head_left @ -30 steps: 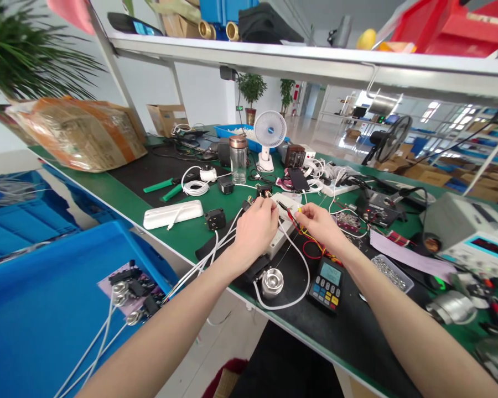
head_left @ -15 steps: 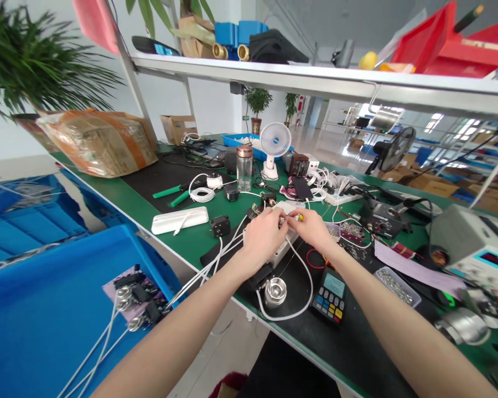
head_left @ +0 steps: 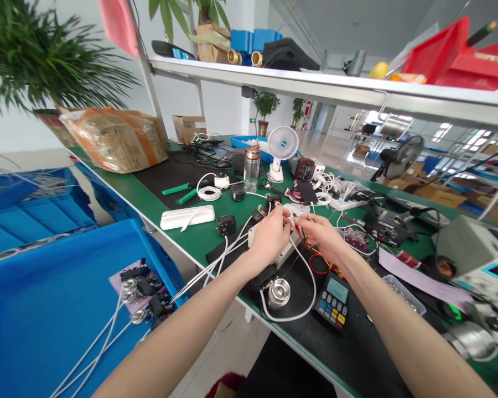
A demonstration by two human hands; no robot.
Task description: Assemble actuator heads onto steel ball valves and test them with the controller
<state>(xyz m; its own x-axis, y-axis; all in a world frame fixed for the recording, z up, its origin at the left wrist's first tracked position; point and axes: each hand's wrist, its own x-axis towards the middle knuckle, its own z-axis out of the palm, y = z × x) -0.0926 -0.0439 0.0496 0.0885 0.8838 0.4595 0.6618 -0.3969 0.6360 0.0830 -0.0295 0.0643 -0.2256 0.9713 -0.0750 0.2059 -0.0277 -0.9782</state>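
My left hand [head_left: 271,235] is closed, its fingertips pinching the end of a white cable [head_left: 306,260]. That cable loops down to a round silver metal part [head_left: 279,293] near the bench's front edge. Close beside it, my right hand [head_left: 318,232] is closed too, with a red-and-black wire lead [head_left: 297,235] at its fingertips. Fingers partly hide the cable and lead ends, and I cannot tell whether the two touch. Beneath the hands lies a long whitish block [head_left: 285,253]. A handheld keypad meter [head_left: 332,301] with a lit screen lies below my right hand, red and yellow wires behind it.
At left a blue bin [head_left: 58,265] holds more silver parts with white cables. A white fan [head_left: 283,146] and a glass bottle [head_left: 252,171] stand behind the hands. Green-handled pliers [head_left: 186,193] lie left. A bench instrument [head_left: 477,249] sits right; a shelf [head_left: 315,82] crosses above.
My hands have drawn slightly apart at the fingertips, and the red-and-black lead now shows by my right hand. The whole view has shifted a little, with things appearing farther right.
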